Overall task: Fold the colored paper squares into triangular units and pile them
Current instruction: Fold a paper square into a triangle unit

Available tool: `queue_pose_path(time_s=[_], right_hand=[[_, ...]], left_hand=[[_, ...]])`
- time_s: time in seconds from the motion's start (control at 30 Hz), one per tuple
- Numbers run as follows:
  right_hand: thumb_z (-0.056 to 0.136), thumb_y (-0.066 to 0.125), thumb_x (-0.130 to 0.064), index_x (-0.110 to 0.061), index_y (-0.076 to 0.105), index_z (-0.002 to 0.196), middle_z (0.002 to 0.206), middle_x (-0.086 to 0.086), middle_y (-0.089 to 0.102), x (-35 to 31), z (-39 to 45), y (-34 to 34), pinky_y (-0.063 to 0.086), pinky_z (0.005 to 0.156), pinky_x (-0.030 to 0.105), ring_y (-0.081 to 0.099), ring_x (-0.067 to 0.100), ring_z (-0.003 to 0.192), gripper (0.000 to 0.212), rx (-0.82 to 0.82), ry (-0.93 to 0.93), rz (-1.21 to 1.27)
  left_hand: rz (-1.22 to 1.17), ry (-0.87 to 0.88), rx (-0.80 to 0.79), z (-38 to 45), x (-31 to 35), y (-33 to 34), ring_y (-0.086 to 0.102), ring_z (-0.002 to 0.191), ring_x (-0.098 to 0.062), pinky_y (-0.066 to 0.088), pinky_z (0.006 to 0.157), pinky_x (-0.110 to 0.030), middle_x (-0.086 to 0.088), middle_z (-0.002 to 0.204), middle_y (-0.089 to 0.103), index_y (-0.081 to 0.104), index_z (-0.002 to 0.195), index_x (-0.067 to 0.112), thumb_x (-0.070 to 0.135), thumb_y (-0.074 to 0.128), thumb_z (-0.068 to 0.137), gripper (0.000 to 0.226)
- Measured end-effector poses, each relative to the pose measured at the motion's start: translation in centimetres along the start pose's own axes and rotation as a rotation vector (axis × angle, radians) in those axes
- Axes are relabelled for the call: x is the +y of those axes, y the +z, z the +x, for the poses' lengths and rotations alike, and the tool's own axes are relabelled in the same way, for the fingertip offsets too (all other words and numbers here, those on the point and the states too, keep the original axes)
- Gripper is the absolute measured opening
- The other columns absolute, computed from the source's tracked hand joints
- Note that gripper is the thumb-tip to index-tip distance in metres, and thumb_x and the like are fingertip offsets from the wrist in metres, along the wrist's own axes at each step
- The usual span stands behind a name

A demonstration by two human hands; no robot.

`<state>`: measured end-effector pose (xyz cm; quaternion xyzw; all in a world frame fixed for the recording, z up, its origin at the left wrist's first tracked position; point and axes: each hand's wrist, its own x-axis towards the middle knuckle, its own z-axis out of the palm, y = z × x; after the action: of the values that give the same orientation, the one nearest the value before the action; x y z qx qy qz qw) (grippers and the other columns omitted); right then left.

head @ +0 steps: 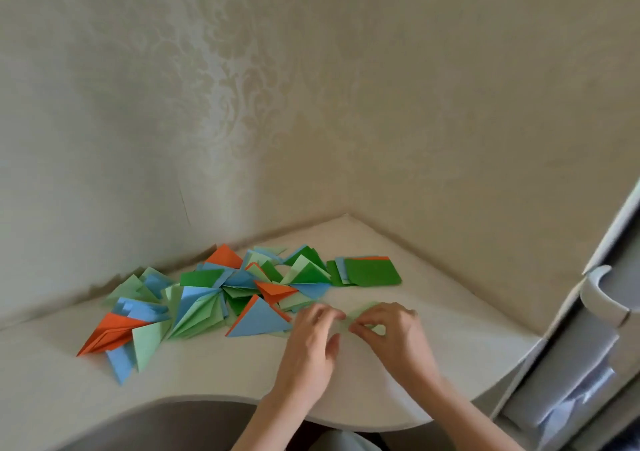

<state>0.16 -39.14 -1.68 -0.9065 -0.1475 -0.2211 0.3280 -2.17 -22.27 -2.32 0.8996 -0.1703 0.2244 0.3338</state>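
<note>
Pale corner desk [194,374], damask-papered walls [242,104], both hands [360,336] pinching light green paper [360,312]

Two walls [242,104] with a soft leafy pattern meet in a corner. A pale table [433,364] fits into it. A grey cupboard [588,364] stands at the right.

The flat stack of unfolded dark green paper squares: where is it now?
In the head view, the flat stack of unfolded dark green paper squares lies on the white table, at the right end of the pile of folded triangular units, beyond both hands.
</note>
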Motion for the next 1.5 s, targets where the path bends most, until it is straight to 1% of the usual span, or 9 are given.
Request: queue_pose_path(time_s=[0.1,0.23,0.4,0.63,0.97,1.1,1.2,1.37,1.5], right_hand=[[0.078,0.072,-0.043,-0.034,0.076,0.082,0.088,-0.02,0.07,0.4,-1.4,0.2,0.041,0.086,0.031,0.06,0.004,0.087,0.01,-0.085,0.055,-0.059],[0.084,0.064,-0.046,-0.036,0.075,0.087,0.092,-0.021,0.067,0.8,-1.8,0.5,0.039,0.086,0.029,0.057,0.005,0.094,0.015,-0.126,0.075,-0.047],[0.08,0.069,-0.044,-0.034,0.071,0.094,0.088,-0.021,0.064,1.1,-1.5,0.7,0.049,0.082,0.032,0.059,0.001,0.083,0.018,-0.089,0.126,0.058],[0.076,0.073,-0.044,-0.037,0.064,0.099,0.086,-0.021,0.057,1.2,-1.1,1.2,0.048,0.08,0.031,0.051,-0.004,0.075,0.025,-0.092,0.206,0.072],[0.076,0.074,-0.03,-0.05,0.054,0.095,0.086,-0.02,0.055,1.6,0.1,1.0,0.043,0.085,0.028,0.049,-0.003,0.075,0.034,-0.293,0.334,0.066],[0.077,0.074,-0.022,-0.046,0.057,0.094,0.087,-0.021,0.055,2.1,-0.1,0.6,0.037,0.073,0.006,0.05,-0.006,0.077,0.034,-0.324,0.289,0.075],[0.077,0.075,-0.027,-0.039,0.063,0.094,0.089,-0.019,0.057,2.2,-0.3,0.2,0.036,0.071,0.002,0.051,-0.008,0.081,0.023,-0.317,0.266,0.093],[0.082,0.069,-0.04,-0.029,0.066,0.085,0.091,-0.015,0.056,1.0,-0.9,0.7,0.041,0.08,0.021,0.052,0.002,0.08,0.012,-0.225,0.246,0.01],[0.091,0.06,-0.032,-0.024,0.064,0.086,0.091,-0.012,0.057,0.8,-0.4,0.3,0.044,0.085,0.037,0.055,0.01,0.083,0.011,-0.218,0.184,-0.008]], left_hand=[[-0.002,-0.023,-0.063,-0.3,-0.3,0.5,0.05,0.106,-0.013,0.04,0.092,-0.023,0.007,0.107,0.057,0.062,0.108,0.018,0.007,0.063,0.083,0.027],[0.004,-0.024,-0.078,-0.3,-0.6,0.9,0.052,0.1,-0.013,0.043,0.089,-0.028,0.009,0.1,0.06,0.066,0.1,0.019,0.021,0.063,0.088,0.013],[0.041,-0.055,-0.068,0.6,-0.9,1.4,0.05,0.101,-0.013,0.04,0.09,-0.032,0.01,0.101,0.059,0.067,0.1,0.022,0.03,0.06,0.091,0.014],[0.113,-0.127,-0.131,1.9,-1.3,2.7,0.043,0.107,-0.01,0.028,0.086,-0.026,0.015,0.106,0.053,0.061,0.105,0.033,0.04,0.056,0.091,0.017],[-0.048,-0.167,-0.108,2.1,-1.9,2.6,0.05,0.095,-0.009,0.039,0.087,-0.033,0.017,0.091,0.057,0.065,0.096,0.038,0.027,0.065,0.085,0.016],[-0.074,-0.137,-0.101,1.9,-1.9,2.3,0.05,0.096,-0.008,0.041,0.088,-0.031,0.018,0.093,0.059,0.067,0.098,0.035,0.018,0.063,0.086,0.021],[-0.155,-0.153,-0.081,1.7,-2.2,1.9,0.053,0.097,-0.006,0.045,0.088,-0.028,0.016,0.096,0.062,0.068,0.098,0.029,0.005,0.058,0.086,0.028],[-0.186,-0.158,-0.104,1.2,-1.8,1.2,0.051,0.102,-0.001,0.044,0.091,-0.022,0.02,0.1,0.061,0.066,0.102,0.029,0.004,0.056,0.08,0.036],[-0.14,-0.127,-0.1,1.1,-1.4,1.1,0.046,0.106,-0.002,0.031,0.094,-0.009,0.018,0.104,0.058,0.065,0.103,0.028,0.001,0.058,0.072,0.042]])
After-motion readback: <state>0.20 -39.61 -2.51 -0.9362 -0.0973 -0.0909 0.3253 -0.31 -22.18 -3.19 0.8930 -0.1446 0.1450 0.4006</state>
